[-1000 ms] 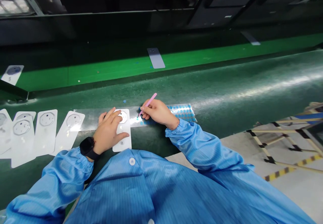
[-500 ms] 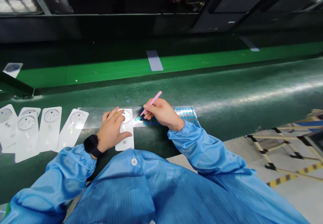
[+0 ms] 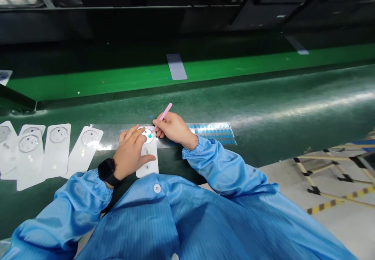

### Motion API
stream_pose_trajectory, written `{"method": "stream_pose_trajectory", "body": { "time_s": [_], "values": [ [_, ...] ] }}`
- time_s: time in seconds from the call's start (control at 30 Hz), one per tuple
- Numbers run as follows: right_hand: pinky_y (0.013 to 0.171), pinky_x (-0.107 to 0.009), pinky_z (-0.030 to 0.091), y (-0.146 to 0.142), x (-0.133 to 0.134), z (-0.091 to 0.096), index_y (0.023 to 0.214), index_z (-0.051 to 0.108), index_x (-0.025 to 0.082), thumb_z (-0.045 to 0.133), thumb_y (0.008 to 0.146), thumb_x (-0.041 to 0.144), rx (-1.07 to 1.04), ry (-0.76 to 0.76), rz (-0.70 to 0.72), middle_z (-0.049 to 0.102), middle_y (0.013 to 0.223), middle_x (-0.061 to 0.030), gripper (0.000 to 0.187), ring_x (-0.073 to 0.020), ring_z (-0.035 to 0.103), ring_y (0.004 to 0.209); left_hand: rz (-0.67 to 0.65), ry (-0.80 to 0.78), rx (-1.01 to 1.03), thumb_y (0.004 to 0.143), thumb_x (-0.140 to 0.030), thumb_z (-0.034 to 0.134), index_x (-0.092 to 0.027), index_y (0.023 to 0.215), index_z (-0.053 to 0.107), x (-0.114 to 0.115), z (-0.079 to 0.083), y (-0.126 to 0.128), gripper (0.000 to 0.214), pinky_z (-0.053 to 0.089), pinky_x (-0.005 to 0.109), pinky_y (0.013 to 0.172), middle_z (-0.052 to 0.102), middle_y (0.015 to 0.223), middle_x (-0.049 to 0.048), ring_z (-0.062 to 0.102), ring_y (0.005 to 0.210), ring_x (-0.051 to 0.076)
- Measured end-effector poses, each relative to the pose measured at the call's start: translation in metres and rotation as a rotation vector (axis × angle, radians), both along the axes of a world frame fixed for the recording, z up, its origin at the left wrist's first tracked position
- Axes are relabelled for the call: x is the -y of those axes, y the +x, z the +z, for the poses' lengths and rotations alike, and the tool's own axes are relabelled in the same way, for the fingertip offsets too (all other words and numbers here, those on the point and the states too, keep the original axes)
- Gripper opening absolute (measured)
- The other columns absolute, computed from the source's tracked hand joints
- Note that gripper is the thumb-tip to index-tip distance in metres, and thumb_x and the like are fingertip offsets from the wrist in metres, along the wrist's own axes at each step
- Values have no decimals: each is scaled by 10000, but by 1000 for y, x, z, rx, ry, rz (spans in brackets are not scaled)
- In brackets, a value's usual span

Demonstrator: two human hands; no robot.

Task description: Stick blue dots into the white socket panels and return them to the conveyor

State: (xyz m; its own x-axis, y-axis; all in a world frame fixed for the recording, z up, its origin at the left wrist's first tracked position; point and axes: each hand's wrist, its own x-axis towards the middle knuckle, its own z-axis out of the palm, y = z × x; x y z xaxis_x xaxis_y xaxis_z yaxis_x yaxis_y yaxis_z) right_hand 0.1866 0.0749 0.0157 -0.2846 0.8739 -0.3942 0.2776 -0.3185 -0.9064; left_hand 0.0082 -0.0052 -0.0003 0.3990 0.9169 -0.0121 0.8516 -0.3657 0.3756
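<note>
My left hand [image 3: 131,152], with a dark watch on its wrist, lies spread over a white phone-shaped panel [image 3: 151,159], fingers and thumb resting on its face. My right hand [image 3: 172,129] is closed around pink tweezers [image 3: 164,113], their tip pointing down at the panel's upper part. Close to the tip, a blue dot [image 3: 150,136] shows inside the round outlined area. Under the panel and both hands runs a clear strip sheet [image 3: 109,130], with rows of blue dots [image 3: 211,131] at its right end.
Several white panels [image 3: 58,154] lie at the left, some overlapping. A panel [image 3: 176,66] sits on the bright green belt [image 3: 123,83] beyond the green bench [image 3: 263,119]; another panel [image 3: 296,44] is farther right. A dark post [image 3: 17,98] stands at the left. Tubular racks [image 3: 328,166] stand at the lower right.
My right hand has moved left with the tweezers, from the strip sheet to the panel. A blue dot now shows in the panel's round area. My left hand stays on the panel.
</note>
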Motion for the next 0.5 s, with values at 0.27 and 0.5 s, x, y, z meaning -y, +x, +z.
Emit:
{"method": "stream_pose_trajectory", "body": {
  "time_s": [0.27, 0.5],
  "values": [
    [409, -149, 500, -1, 0, 0, 719, 566, 158, 604, 929, 116, 16, 3, -6, 621, 501, 23, 217, -82, 599, 425, -8, 12, 8, 707, -388, 859, -184, 970, 603, 0, 0, -1, 420, 376, 584, 1068, 605, 1402, 204, 434, 1417, 401],
    [409, -155, 508, -2, -1, 0, 738, 554, 157, 591, 940, 96, 39, 10, 9, 616, 507, 33, 214, -84, 601, 427, 0, 54, 26, 679, -385, 877, -190, 931, 597, 1, -3, -1, 425, 398, 597, 1046, 625, 1373, 213, 466, 1388, 416]
  ]
}}
